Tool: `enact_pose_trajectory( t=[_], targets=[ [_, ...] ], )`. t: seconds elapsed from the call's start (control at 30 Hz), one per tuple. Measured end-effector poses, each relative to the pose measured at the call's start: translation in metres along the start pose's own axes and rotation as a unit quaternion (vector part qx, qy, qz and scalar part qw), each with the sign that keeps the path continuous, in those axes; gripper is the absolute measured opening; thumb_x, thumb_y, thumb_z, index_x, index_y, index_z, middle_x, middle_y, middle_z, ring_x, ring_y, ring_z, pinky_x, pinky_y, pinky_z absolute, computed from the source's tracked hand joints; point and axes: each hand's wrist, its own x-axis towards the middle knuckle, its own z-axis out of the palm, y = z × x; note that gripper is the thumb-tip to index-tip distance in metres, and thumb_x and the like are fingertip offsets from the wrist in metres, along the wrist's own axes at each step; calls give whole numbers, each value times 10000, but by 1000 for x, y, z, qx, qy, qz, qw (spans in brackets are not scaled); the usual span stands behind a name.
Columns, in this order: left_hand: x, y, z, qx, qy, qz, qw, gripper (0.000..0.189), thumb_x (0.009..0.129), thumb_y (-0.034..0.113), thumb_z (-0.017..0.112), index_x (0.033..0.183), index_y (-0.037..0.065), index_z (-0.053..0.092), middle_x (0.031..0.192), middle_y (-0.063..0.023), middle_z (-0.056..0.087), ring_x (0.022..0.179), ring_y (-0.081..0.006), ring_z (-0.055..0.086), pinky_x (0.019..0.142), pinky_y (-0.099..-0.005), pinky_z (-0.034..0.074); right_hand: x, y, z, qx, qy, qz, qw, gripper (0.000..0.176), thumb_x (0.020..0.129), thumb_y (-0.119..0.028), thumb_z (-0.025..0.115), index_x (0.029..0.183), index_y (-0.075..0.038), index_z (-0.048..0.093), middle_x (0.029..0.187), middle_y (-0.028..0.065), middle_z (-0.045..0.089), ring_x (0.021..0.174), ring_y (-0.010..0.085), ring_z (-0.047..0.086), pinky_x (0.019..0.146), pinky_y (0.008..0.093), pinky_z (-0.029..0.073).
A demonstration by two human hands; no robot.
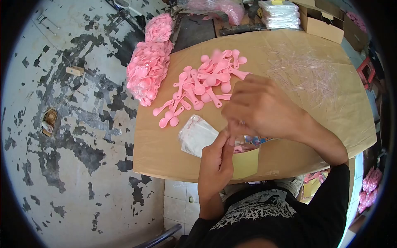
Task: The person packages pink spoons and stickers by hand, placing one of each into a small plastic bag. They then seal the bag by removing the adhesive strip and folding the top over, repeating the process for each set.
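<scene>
Over the front of the table my hands meet, with their fingertips close together. My left hand (216,163) is closed, thumb and fingers pressed together. Just above it my right hand (264,106) is closed too, its fingers curled downward and slightly blurred. What either one pinches is hidden or too small to make out. Beside my left hand lies a yellow card (247,164) with pink pieces (244,147) at its upper edge, partly covered. A stack of clear plastic bags (196,134) lies left of my hands. Beyond them spreads a pile of pink plastic spoons (211,78).
Thin clear strips (308,74) lie scattered at the right on the brown-papered table (159,155). A clear bag of pink spoons (149,68) stands at the back left edge. Behind are a cardboard box (321,25) and stacked plastic packs (279,15). A peeling wall (74,124) borders the left.
</scene>
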Motion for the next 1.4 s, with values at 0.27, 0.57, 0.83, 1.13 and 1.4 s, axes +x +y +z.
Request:
enact_pose_trajectory(
  t=[0.27, 0.57, 0.83, 1.13, 1.4],
  targets=[
    [-1, -16, -5, -205, 33, 75, 975, 400, 1030, 137, 376, 1367, -69, 312, 1353, -298, 475, 987, -433, 657, 844, -437, 566, -41, 130, -79, 521, -90, 238, 815, 129, 819, -47, 567, 927, -28, 635, 818, 21, 649, 735, 111, 609, 660, 274, 470],
    [15, -17, -3, -168, 130, 96, 972, 348, 1044, 150, 388, 1320, -51, 455, 1360, -181, 521, 1005, -218, 652, 903, -343, 520, -21, 97, -68, 181, -75, 310, 930, 291, 898, -88, 596, 1183, -36, 627, 1000, 110, 700, 851, 190, 671, 762, 327, 527],
    [22, -9, -7, -236, 155, 126, 951, 398, 1038, 150, 406, 1405, -4, 420, 1393, -203, 493, 1026, -131, 610, 768, -218, 509, 2, 1, 5, 384, -206, 225, 871, 223, 898, -189, 684, 1067, -45, 704, 904, 59, 728, 739, 77, 641, 642, 249, 518],
    [14, -35, -22, -254, 159, 68, 952, 356, 1007, 150, 506, 1296, -56, 537, 1066, -98, 660, 878, -121, 654, 720, -251, 556, -3, 2, 21, 465, -132, 248, 840, 187, 893, -80, 678, 1068, -22, 710, 932, 73, 733, 802, 70, 637, 708, 240, 519],
    [10, -34, -42, -215, 72, 100, 969, 302, 1008, 114, 481, 1261, -32, 552, 1102, -114, 654, 906, -130, 657, 772, -274, 567, -5, 6, 29, 466, -82, 238, 848, 181, 863, -8, 666, 1033, -26, 726, 896, 82, 730, 807, 105, 644, 738, 259, 514]
  ],
)
